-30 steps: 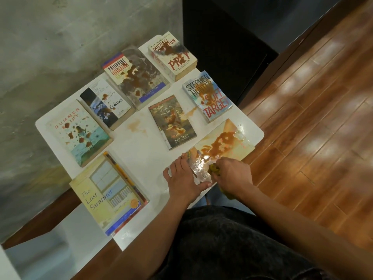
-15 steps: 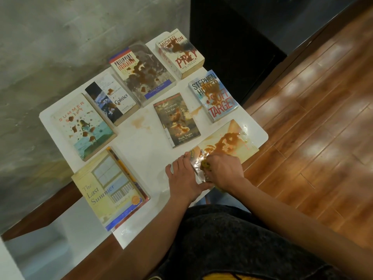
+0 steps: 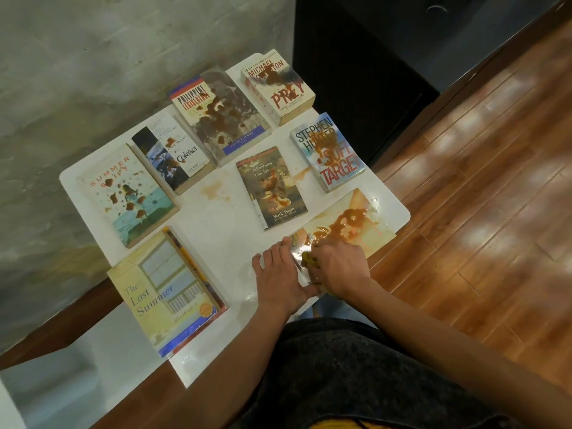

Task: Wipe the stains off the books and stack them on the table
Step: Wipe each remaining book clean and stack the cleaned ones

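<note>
Several paperbacks lie flat on a small white table [image 3: 216, 236]. The nearest right one, a pale orange book [image 3: 371, 233], carries a thick brown stain across its cover. My left hand [image 3: 280, 274] lies flat, fingers straight, pressing the book's near left corner and the table beside it. My right hand [image 3: 337, 267] grips a yellow sponge [image 3: 309, 258] on the book's near end, at the stain's edge. Brown stains also mark Prey [image 3: 278, 86], Soft Target [image 3: 329, 151], the Tom Sawyer book [image 3: 272, 187], Contact [image 3: 171, 157], the Philippine book [image 3: 219, 114] and Summer Swift [image 3: 127, 193]. The Last Summer [image 3: 165, 289] shows no stain.
Brown smears [image 3: 216, 190] mark the tabletop between the books. A grey concrete wall [image 3: 93, 72] runs along the left, a black cabinet [image 3: 371, 57] stands beyond the table, and wood flooring [image 3: 479, 181] fills the right. My dark-clothed lap [image 3: 340, 366] sits at the table's near edge.
My right hand with the sponge has slid up the book's near end toward the stain. My left hand has stayed pressed on the corner.
</note>
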`<state>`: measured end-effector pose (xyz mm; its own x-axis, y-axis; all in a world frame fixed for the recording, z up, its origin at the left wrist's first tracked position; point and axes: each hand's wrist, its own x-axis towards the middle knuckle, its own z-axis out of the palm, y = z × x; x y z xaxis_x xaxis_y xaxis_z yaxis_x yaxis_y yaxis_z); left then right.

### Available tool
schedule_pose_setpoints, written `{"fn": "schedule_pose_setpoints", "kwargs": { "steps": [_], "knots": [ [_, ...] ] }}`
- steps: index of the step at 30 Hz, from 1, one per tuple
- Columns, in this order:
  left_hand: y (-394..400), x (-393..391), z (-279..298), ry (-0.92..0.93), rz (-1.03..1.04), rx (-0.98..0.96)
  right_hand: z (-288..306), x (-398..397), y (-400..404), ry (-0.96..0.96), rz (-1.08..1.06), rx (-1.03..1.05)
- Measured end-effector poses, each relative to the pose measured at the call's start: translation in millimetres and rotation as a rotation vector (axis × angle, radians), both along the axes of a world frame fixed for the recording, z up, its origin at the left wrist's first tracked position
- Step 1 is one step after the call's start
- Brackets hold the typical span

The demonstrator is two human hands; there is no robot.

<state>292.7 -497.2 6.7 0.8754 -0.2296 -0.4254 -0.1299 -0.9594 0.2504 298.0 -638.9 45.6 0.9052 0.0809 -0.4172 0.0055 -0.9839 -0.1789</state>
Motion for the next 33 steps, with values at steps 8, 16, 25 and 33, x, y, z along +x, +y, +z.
{"fn": "schedule_pose_setpoints", "kwargs": {
  "steps": [8, 16, 25, 33],
  "knots": [
    [1, 5, 2, 0.011, -0.043, 0.057, 5, 18, 13, -0.071, 0.011, -0.029],
    [3, 0, 3, 0.027, -0.03, 0.043, 0, -19, -17, -0.012, -0.071, -0.006],
    [1, 8, 4, -0.008, -0.055, 0.083, 7, -10, -68, -0.101, -0.418, -0.103],
    [-6, 7, 13, 0.102, -0.129, 0.213, 6, -19, -72, -0.053, -0.281, -0.12]
  ]
}}
